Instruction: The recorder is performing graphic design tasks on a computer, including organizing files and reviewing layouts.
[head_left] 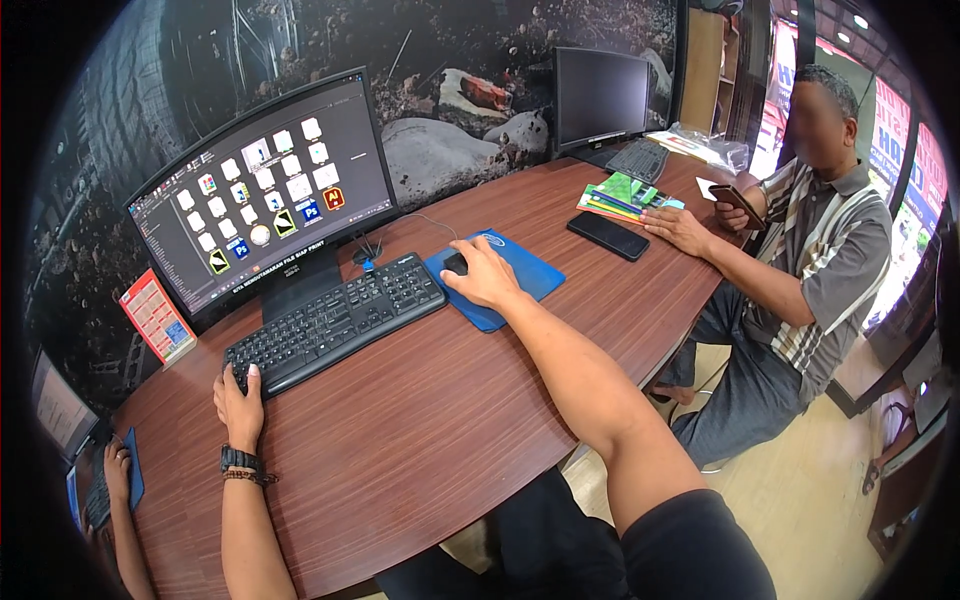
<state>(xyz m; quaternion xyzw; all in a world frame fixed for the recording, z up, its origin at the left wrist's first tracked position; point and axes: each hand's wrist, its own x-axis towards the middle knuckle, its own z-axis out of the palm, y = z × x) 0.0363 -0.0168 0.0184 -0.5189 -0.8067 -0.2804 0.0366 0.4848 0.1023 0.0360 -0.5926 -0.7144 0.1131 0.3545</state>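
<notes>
My right hand (483,272) is closed over a black computer mouse (456,264), which sits on a blue mouse pad (540,280). Fingers apart, my left hand (240,408) rests at the left end of a black keyboard (340,318) and holds nothing; a dark watch and a beaded bracelet circle that wrist. Behind the keyboard stands a wide monitor (275,190) lit with rows of file icons on a dark screen.
A red-and-white desk calendar (158,318) stands left of the monitor. On the right, a seated person (810,230) holds a phone (738,205) near colourful papers (620,198) and a black phone (608,236). Another person's hand (117,470) shows at far left. A second monitor (602,98) stands farther back.
</notes>
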